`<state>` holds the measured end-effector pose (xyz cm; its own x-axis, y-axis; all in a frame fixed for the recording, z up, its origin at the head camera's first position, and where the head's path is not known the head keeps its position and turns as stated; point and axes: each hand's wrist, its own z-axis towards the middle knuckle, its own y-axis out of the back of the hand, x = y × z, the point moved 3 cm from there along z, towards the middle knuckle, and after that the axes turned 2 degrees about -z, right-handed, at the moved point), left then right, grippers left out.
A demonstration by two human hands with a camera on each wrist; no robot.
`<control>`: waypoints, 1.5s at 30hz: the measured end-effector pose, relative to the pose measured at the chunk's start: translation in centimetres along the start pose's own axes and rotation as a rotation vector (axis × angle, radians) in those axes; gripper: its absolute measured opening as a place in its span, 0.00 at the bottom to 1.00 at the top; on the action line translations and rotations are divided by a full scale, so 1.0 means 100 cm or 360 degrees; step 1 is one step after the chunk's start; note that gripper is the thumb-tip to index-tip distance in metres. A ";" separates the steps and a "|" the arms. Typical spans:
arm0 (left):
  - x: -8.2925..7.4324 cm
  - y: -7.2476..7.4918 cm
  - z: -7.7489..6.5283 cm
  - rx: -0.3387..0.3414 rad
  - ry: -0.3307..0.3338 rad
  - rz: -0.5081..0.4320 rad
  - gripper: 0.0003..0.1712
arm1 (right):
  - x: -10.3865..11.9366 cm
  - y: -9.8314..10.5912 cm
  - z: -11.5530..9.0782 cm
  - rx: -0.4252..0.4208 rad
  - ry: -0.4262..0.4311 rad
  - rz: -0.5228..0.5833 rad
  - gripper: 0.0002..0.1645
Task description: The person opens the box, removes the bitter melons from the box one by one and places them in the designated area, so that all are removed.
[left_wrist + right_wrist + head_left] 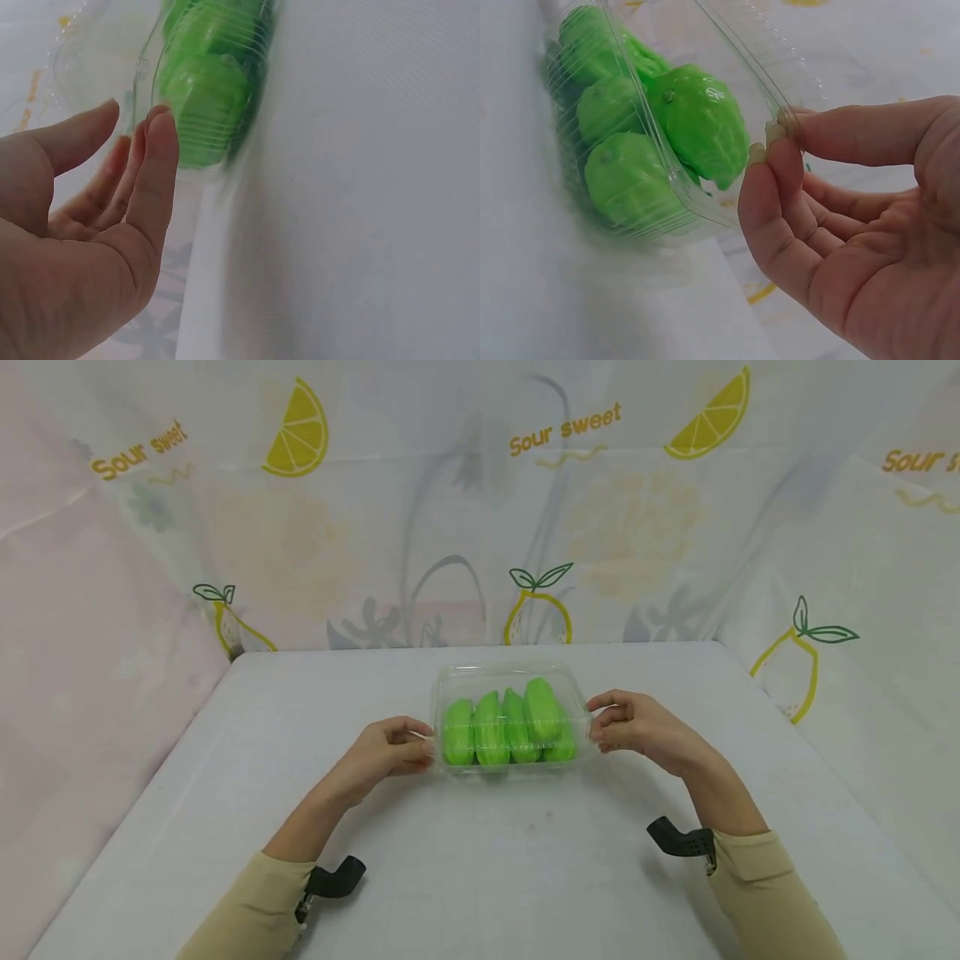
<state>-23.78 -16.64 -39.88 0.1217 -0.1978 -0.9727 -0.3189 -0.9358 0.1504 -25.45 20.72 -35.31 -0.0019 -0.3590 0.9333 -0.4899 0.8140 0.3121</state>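
Work area: a counter (pixel 487 868) covered in white, backed by a lemon-printed cloth (pixel 450 518). From where I stand, the person reaches in over it with both arms.

Workpiece: one clear plastic container (pixel 465 680), placed crosswise toward the rear of the counter, between the two hands. Whether its base bears fully on the counter cannot be told, nor whether a lid covers it.

Hands: the right hand (pixel 637 724) pinches the container's right end, thumb pressing against the curled fingertips with the thin plastic between them. The left hand (pixel 384 753) meets the left end with nearly straight fingers; its thumb stands apart from them, so no firm grip shows there.

Contents: at least five ridged green gourds (pixel 491 731) lie side by side, the uppermost gourd (pixel 542 708) resting on its neighbours toward the right.

Procedure, in my judgement: handling the container evenly calls for matching holds at both ends. Bring the left thumb and fingers together before applying any load. Keep both wrists level and apply equal force; a one-sided pull would probably tilt the container and roll the uppermost gourd. Pinch lightly, since thin plastic is likely to flex or crack.

Fingertips (pixel 756 152): keep them clear of the gourds.
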 end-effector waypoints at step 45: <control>0.006 -0.006 0.006 -0.0244 0.0031 -0.0007 0.24 | 0.024 0.003 -0.017 0.0028 0.0186 0.0125 0.17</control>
<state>-24.05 -16.05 -40.61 0.1412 -0.1975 -0.9701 -0.1713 -0.9700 0.1726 -24.17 20.88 -32.63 0.0604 -0.2384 0.9693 -0.5072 0.8290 0.2354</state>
